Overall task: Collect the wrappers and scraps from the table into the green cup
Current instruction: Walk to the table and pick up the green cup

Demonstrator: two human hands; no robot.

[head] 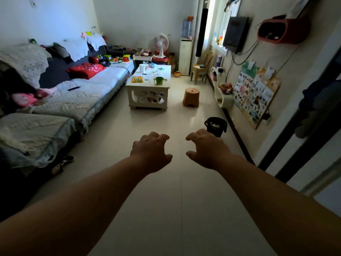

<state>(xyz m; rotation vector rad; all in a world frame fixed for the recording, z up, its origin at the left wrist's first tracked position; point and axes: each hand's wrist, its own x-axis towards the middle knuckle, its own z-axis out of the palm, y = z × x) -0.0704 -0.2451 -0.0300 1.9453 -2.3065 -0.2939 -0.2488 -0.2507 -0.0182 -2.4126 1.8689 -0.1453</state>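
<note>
Several scraps (156, 71) litter table (147, 86) near green cup (159, 80).

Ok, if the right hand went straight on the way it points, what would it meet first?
Probably the black bin on the floor just beyond the right hand; depth is unclear, so it may pass above it.

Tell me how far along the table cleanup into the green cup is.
Done: nothing visibly; scraps lie scattered on the white table around the green cup, whose inside cannot be seen. In hand: nothing; the left hand and right hand hang empty, fingers loosely curled, over the floor far short of the table. Left: walking over and collecting everything.
</note>
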